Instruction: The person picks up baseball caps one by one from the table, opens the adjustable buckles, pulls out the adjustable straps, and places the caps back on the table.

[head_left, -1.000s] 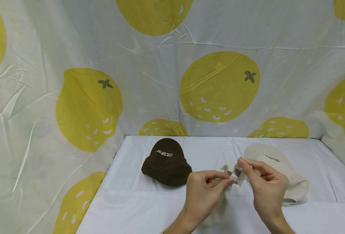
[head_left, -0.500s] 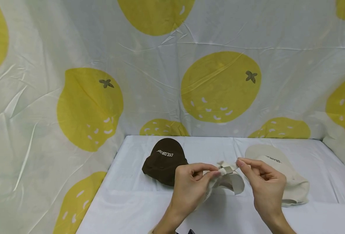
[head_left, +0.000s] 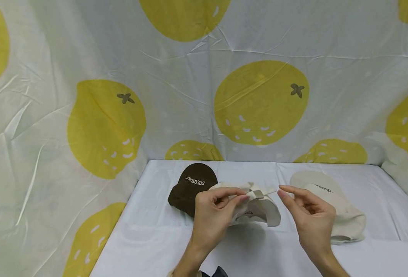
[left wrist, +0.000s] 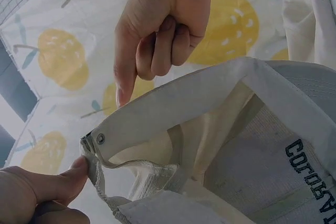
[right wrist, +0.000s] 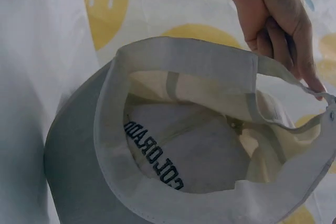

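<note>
In the head view my left hand (head_left: pixel 212 215) pinches the back strap of a cream baseball cap (head_left: pixel 273 211), beside a metal buckle (head_left: pixel 257 194). The cap hangs above the table with its inside showing; dark COLORADO lettering (right wrist: pixel 152 156) appears inside in the right wrist view. My right hand (head_left: pixel 311 223) is beside the strap's free end (head_left: pixel 271 192), with a small gap between fingertips and strap. In the left wrist view its index finger (left wrist: pixel 125 72) is extended and the other fingers are curled. A snap (left wrist: pixel 101 138) shows on the sweatband.
A dark brown cap (head_left: pixel 193 188) lies at the left of the white-covered table (head_left: pixel 138 246), partly behind the held cap. Another cream cap (head_left: pixel 345 215) lies at the right, behind my right hand. A lemon-print cloth (head_left: pixel 179 96) hangs behind and at the sides.
My left hand has moved left with the cap, which has turned to show more of its inside. The strap's end has left my right fingertips; the right hand has barely moved.
</note>
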A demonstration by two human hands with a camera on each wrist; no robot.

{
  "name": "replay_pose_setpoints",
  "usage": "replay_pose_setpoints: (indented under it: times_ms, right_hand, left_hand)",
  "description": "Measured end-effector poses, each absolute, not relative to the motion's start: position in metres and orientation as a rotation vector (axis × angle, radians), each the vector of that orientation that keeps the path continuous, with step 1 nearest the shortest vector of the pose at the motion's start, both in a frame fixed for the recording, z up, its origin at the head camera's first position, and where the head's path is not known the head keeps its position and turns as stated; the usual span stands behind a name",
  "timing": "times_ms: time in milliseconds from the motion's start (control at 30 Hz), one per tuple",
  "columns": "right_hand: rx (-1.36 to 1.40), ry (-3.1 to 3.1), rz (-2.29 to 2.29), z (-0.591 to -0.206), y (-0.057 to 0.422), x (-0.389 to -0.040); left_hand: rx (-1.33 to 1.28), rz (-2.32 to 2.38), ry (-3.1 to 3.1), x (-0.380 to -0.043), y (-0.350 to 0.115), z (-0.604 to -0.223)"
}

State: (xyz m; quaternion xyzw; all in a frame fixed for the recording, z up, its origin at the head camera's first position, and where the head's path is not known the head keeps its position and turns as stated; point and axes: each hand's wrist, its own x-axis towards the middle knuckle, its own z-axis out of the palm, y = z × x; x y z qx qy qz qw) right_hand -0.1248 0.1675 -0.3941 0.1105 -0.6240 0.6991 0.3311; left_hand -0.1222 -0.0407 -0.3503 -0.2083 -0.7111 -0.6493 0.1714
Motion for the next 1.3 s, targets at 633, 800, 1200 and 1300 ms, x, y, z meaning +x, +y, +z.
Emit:
replay_pose_setpoints:
  times_ms: [633,800,1200,1300]
  right_hand:
    - [0.608,-1.608,1.796,-0.413,0.162,-0.135]
    - [0.610,-1.604,1.807,-0.415,0.162,-0.136]
    - [0.577,-1.603,1.718,-0.417,0.161,-0.137]
    - [0.599,-1.603,1.678,-0.417,0.160,-0.136]
  left_hand:
    - [-0.555,-1.905,-2.004,-0.127,-0.057,-0.346]
    - [-0.563,-1.887,-2.047,-0.127,-0.057,-0.346]
    - [-0.643,-1.786,-2.238,-0.130,-0.065,-0.346]
    - [-0.685,-1.744,-2.333,-0.131,-0.069,-0.344]
